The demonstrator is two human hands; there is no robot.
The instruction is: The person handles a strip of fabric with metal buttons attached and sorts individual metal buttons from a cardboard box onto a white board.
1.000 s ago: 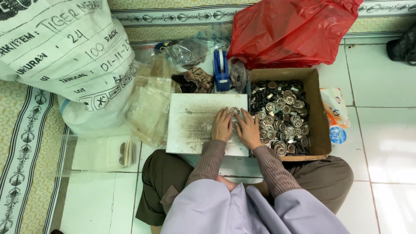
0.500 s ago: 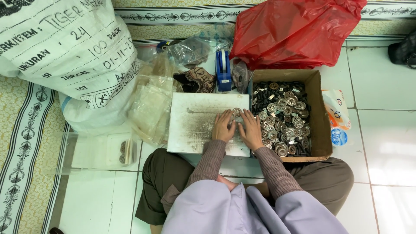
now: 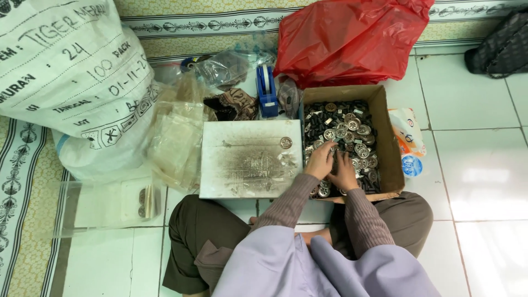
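- Head view: your left hand [image 3: 320, 161] and right hand [image 3: 345, 171] dig into the metal buttons [image 3: 352, 132] inside the cardboard box [image 3: 385, 137].
- Each grip is curled among buttons; what it holds is hidden.
- One button [image 3: 285, 142] lies on the white board [image 3: 242, 165].

Floor [image 3: 478, 181]: pale glossy tiles with dark grout lines, right of the hands and below them.
Light: soft glare patch on the tiles at right.
Mat [image 3: 25, 181]: patterned cream and green floor covering with dark striped border, far left of the hands.
Far edge [image 3: 220, 25]: same patterned covering with a scrolled border band, beyond the hands.
Walls, windows, furniture: not in view.
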